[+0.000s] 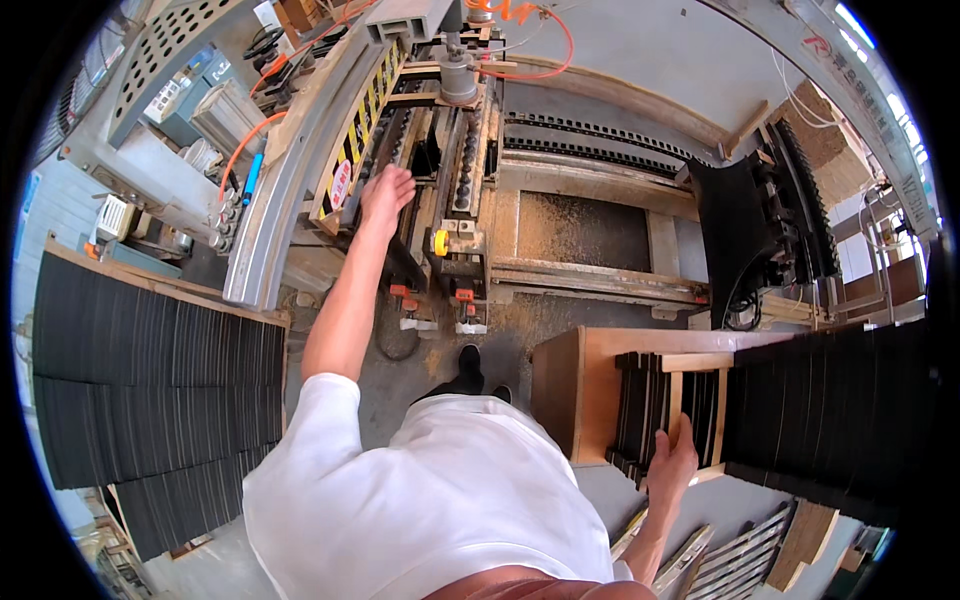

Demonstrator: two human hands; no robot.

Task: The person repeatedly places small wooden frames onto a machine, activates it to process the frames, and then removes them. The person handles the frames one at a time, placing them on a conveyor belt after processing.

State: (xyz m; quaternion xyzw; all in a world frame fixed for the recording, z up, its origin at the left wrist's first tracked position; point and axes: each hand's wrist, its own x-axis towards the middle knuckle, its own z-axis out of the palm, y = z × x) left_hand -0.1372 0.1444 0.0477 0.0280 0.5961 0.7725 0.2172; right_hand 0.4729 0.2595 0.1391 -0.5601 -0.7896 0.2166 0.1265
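Note:
My left hand (388,190) reaches over the machine, beside a yellow-and-black striped guard rail (362,125). Its fingers look stretched out with nothing in them. Just past it, a dark upright piece (427,152) stands between the machine's rails. At the right, my right hand (672,465) has its thumb and fingers around a pale wooden strip (675,400), which belongs to a light wooden frame by the dark boards. A short stack of dark boards (636,405) lies directly left of that strip. My palm hides part of the strip's near end.
Long rows of black boards (150,370) stand at the left, and more black boards (820,410) at the right. A brown wooden box (560,390) stands beside my right arm. A metal cylinder (458,80) hangs over the machine rails. Sawdust (570,235) covers the floor beneath the frame.

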